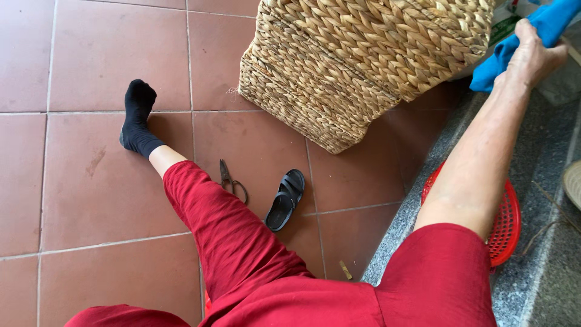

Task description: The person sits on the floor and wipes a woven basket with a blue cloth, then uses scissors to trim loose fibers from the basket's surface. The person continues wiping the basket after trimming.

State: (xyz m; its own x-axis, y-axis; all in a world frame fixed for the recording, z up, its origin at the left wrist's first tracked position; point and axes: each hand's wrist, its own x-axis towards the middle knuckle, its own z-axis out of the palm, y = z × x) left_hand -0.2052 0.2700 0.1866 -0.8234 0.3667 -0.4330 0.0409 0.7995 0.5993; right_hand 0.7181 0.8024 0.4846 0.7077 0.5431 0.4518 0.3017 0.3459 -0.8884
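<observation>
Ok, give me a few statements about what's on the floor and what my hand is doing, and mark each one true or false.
1. The right hand grips a blue cloth. True.
2. The scissors lie inside the red plastic basket. False: they lie on the tiled floor beside the black sandal.
3. The woven basket stands tilted on the tiles. True.
4. The outstretched foot is bare. False: it wears a black sock.
5. The red plastic basket lies under the forearm, on the grey stone step. True.
</observation>
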